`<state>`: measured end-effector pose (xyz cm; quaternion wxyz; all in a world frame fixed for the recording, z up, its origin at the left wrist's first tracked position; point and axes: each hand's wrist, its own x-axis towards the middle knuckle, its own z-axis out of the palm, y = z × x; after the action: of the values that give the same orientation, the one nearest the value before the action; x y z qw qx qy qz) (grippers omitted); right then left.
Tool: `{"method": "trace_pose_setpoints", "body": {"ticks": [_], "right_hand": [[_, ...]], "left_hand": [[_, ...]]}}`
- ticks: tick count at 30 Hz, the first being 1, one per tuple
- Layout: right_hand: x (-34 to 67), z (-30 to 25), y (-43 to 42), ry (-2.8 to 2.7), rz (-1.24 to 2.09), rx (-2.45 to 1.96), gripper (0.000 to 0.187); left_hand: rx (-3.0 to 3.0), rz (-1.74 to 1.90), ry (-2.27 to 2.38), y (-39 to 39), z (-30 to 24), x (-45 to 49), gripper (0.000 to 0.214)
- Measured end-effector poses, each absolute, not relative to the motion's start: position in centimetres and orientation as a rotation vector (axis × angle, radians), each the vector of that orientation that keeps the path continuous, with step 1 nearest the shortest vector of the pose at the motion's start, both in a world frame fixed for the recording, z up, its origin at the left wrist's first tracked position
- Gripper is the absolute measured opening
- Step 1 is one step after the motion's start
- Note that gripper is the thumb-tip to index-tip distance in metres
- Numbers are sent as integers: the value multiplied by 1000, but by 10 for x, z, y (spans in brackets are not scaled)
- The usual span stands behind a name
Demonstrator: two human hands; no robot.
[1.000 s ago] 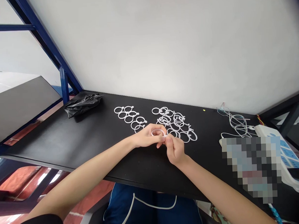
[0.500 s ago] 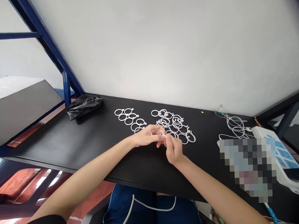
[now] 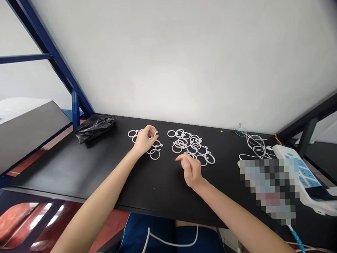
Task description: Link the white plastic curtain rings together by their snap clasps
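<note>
My left hand (image 3: 145, 139) reaches over the left-hand group of white rings (image 3: 154, 154). Its thumb and fingers pinch a white plastic ring (image 3: 157, 132) that has a small knob, much like a curtain ring. Part of that group is hidden under the hand. My right hand (image 3: 190, 169) hovers at the near edge of a larger, overlapping pile of similar rings (image 3: 191, 149). Its index finger stretches out to the left while the other fingers curl in, and nothing shows in its grasp.
A crumpled black plastic bag (image 3: 95, 129) lies at the table's left rear. On the right are eyeglasses and a tangled white cable (image 3: 256, 141), a white power strip (image 3: 299, 170) and a pixelated object (image 3: 270, 191). The black table (image 3: 109, 161) meets a pale wall.
My left hand has moved left with the ring, from beside my right hand to the left group. My right hand has let go of that ring and stayed near the pile.
</note>
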<state>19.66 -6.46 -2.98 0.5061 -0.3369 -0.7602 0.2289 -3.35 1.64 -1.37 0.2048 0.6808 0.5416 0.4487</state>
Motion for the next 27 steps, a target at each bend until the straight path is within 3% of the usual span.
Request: {"method": "trace_pose_setpoints", "body": {"ticks": [8,18,27], "right_hand": [[195,-27,-66,-1851,561,-846,36],[197,-30,-64,-1852,603,-871,34],[180,-13,-65,-2511,629,-816,13]], "left_hand": [[1979,1344,1737,14,-2,-40,33],[2022,1273,1684,7,5,-36,31],[2266,1028,1563,14,-7,-11,17]]}}
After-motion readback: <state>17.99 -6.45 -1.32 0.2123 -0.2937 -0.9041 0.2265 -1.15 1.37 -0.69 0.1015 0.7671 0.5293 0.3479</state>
